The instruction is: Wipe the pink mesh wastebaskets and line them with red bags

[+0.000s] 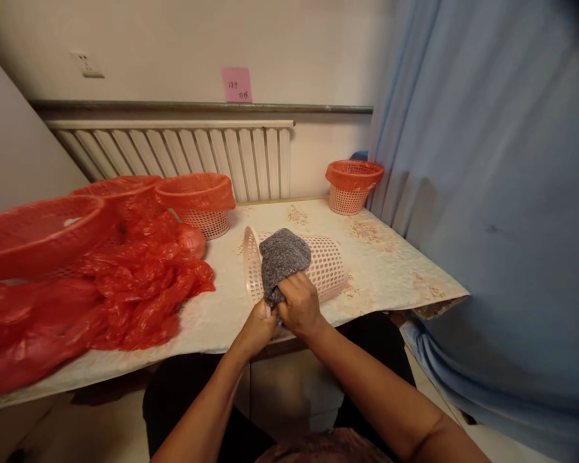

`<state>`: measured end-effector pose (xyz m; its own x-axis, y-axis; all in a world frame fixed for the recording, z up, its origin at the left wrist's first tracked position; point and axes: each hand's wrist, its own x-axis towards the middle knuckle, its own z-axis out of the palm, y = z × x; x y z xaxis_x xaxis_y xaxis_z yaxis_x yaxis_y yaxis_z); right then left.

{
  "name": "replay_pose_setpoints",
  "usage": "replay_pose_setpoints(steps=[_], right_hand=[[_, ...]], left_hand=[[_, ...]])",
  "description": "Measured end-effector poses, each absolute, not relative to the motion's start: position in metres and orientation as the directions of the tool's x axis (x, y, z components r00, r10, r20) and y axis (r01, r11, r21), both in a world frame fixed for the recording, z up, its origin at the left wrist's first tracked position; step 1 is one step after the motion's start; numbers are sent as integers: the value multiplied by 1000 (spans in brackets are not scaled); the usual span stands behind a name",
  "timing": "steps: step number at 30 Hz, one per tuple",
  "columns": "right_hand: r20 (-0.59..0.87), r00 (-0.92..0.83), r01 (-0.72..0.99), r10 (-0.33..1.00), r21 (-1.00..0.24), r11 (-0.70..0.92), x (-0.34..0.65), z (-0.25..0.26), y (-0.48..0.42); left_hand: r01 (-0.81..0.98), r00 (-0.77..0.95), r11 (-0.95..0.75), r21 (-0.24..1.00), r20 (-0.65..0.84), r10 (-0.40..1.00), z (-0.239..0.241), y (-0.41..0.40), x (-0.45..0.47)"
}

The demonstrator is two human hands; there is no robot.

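A pale pink plastic basket with a perforated wall lies on its side at the table's front edge, its mouth facing left. My left hand is closed on the near part of the basket's rim. Bunched in my right hand is a dark grey cloth, which lies over the basket's side and rim. Both hands are close together, nearly touching. The cloth hides part of the basket's wall, and the fingertips of my right hand are out of sight.
Crumpled red plastic bags cover the table's left side, among baskets lined in red, one of them a small basket. Another lined basket stands at the back right. A radiator runs behind; a blue curtain hangs right.
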<state>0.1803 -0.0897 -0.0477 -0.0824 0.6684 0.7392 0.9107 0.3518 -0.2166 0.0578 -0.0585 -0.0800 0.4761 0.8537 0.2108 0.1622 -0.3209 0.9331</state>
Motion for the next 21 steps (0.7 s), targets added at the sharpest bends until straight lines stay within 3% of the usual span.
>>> replay_pose_setpoints(steps=[7, 15, 21], right_hand=[[698, -69, 965, 713, -134, 225, 231, -27, -46], [643, 238, 959, 728, -273, -72, 320, -59, -42], [677, 292, 945, 676, -312, -97, 317, -80, -56]], left_hand=[[169, 476, -354, 920, 238, 847, -99, -58, 56], [148, 572, -370, 917, 226, 788, -118, -59, 48], [147, 510, -322, 935, 208, 835, -87, -57, 56]])
